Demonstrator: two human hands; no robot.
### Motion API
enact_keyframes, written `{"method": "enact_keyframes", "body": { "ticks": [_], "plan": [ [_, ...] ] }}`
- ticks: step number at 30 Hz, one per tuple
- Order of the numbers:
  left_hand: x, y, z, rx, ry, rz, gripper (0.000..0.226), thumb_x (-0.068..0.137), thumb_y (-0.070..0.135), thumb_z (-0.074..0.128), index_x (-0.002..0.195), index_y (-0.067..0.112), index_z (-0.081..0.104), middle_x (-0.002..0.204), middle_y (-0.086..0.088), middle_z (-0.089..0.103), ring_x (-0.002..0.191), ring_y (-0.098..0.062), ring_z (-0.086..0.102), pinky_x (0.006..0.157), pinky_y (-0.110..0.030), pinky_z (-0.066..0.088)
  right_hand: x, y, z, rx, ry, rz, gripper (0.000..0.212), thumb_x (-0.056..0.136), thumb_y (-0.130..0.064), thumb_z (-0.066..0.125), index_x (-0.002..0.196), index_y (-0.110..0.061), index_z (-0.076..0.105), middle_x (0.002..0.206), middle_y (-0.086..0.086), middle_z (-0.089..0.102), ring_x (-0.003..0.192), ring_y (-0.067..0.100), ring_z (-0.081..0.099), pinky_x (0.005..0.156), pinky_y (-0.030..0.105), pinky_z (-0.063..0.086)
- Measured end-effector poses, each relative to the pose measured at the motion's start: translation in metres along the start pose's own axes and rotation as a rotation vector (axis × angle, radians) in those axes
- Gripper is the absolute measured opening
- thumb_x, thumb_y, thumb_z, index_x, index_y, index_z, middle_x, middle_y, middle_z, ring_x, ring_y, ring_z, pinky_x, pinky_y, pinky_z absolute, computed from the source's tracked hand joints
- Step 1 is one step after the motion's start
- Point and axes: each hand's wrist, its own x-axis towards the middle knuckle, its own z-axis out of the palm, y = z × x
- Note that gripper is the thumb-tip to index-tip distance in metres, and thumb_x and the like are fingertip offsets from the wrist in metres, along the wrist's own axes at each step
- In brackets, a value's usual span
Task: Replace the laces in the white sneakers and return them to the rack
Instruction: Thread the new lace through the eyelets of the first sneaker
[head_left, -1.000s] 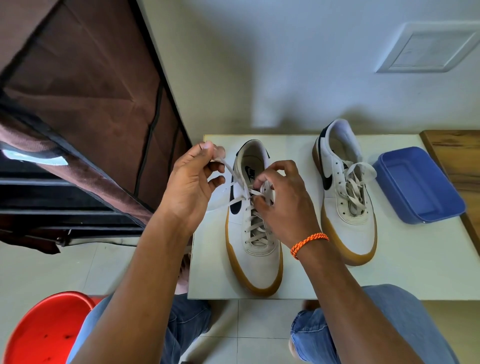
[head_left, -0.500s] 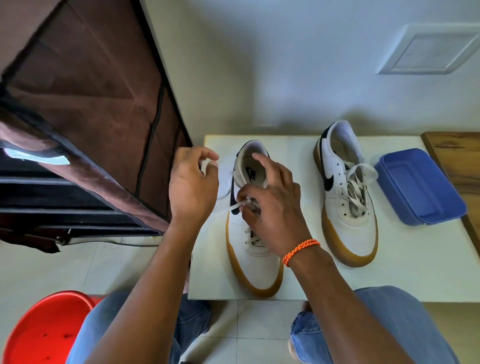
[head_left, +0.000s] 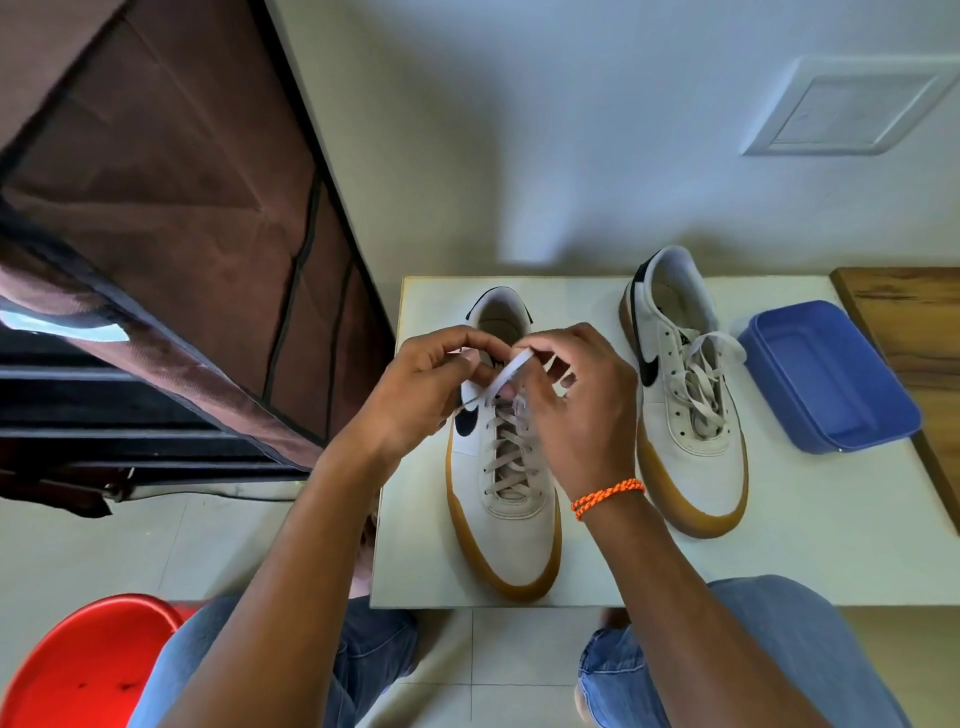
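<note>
Light: bright, soft daylight; faint shadows on the wall.
Blur: my fingertips slightly smeared.
Edges: wide-angle bending.

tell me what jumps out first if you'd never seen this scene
Two hands meet mid-frame over the near white sneaker, the left hand and right hand each pinching its lace. The other sneaker stands to the right beside a blue container, and a red stool glows bottom left.

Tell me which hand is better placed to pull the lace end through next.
Left hand, probably: it already pinches the flat white lace above the near white gum-soled sneaker. The right hand has its grip on the other strand.
</note>
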Motion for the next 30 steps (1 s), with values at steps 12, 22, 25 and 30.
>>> {"method": "enact_keyframes", "body": {
  "ticks": [12,22,25,30],
  "plan": [
    [-0.004,0.004,-0.018,-0.462,0.076,0.072,0.029,0.109,0.025,0.047,0.124,0.012,0.069,0.094,-0.017,0.072,0.050,-0.020,0.023,0.047,-0.030,0.020,0.011,0.020,-0.008,0.436,0.160,0.490,0.009,0.092,-0.009,0.075,0.087,-0.012,0.081,0.072,0.002,0.075,0.062,0.008,0.065,0.060,0.022,0.051],
    [0.002,-0.013,-0.025,0.099,0.469,-0.044,0.028,0.105,0.030,0.057,0.092,0.026,0.081,0.060,0.011,0.060,0.050,-0.012,0.047,0.053,-0.028,0.035,0.011,0.019,-0.008,0.549,0.047,0.552,0.010,0.094,-0.010,0.074,0.086,-0.007,0.079,0.071,0.003,0.074,0.060,0.011,0.061,0.059,0.027,0.051],
    [0.001,-0.018,-0.012,0.535,0.568,0.114,0.020,0.100,0.022,0.064,0.093,0.031,0.080,0.090,0.016,0.072,0.070,-0.005,0.061,0.068,-0.031,0.050,0.012,0.012,-0.008,0.626,-0.066,0.502,0.008,0.093,-0.010,0.076,0.091,-0.004,0.080,0.073,0.007,0.073,0.063,0.015,0.060,0.059,0.027,0.051],
    [0.002,-0.007,0.010,0.204,0.257,0.315,0.032,0.105,-0.004,0.051,0.115,0.014,0.075,0.111,0.002,0.075,0.102,-0.017,0.072,0.088,-0.041,0.059,0.008,0.003,-0.009,0.599,-0.238,0.329,0.008,0.096,-0.010,0.074,0.101,-0.007,0.080,0.082,0.008,0.078,0.071,0.015,0.071,0.065,0.024,0.055]
  ]
}}
